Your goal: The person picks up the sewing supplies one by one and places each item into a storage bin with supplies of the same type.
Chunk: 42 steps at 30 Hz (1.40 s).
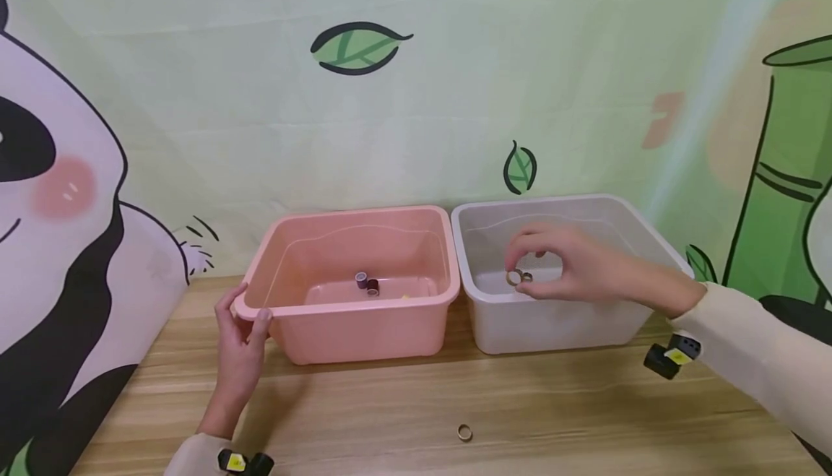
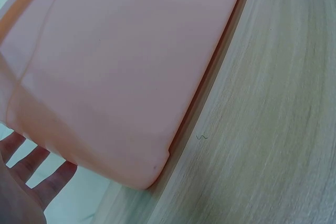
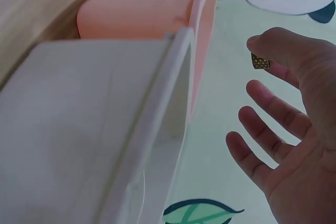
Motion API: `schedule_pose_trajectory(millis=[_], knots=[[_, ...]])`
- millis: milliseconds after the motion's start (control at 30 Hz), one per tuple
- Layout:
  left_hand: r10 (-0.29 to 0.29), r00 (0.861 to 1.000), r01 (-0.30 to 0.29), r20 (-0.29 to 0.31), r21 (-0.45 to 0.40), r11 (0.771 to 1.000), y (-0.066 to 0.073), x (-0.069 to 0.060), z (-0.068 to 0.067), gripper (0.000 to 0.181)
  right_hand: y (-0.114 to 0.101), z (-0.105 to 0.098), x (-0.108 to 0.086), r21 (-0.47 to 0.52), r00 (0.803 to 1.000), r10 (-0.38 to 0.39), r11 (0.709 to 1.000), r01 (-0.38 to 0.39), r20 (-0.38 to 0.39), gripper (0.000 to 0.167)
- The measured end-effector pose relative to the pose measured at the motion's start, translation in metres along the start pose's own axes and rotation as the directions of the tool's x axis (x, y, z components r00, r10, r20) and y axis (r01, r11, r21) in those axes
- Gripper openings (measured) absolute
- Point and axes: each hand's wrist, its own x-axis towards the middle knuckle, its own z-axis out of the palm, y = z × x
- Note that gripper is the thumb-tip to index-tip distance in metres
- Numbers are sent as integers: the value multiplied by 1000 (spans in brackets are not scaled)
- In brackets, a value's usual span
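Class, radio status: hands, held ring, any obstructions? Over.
Left hand holding pink bin by its corner. Right hand pinching gold ring above white bin. Another ring on table. No obstruction visible.

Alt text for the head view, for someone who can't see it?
The right hand pinches a gold ring over a pale gray bin, while the left hand grips the front-left corner of a pink bin beside it. Two small dark cylinders lie inside the pink bin; another ring lies on the wooden table.

Smooth plastic tubs (image 1: pixel 364 335), wood-grained table (image 1: pixel 572 407), ring (image 3: pixel 260 61) probably metal.
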Motion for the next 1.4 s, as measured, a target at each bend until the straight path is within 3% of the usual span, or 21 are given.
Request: schedule_pose_trajectory(millis=[200,333,567,700,933,1300,1400], knots=[[0,1000,0,-2,12,1000,1,1,-1,59,14,-10,11,-51,993,91,995,-88,73,23],[0,1000,0,-3,7,1000,2,2,-3,58,21,-15,18,-58,977,179,983,-173,120,22],[-2,1000,2,-3,10,1000,1,1,-4,59,42,-22,21,-85,960,253,966,-244,120,19],[-7,1000,7,-3,12,1000,1,0,-4,59,52,-28,21,-90,930,342,939,-333,132,17],[-6,1000,6,-12,7,1000,0,0,-4,59,72,-39,15,-104,855,502,864,-492,130,16],[3,1000,-3,-7,-3,1000,2,-2,-2,58,99,-50,3,-150,772,624,780,-607,121,13],[7,1000,-7,-7,-7,1000,3,-2,-3,58,104,-51,2,-162,761,636,770,-617,126,13]])
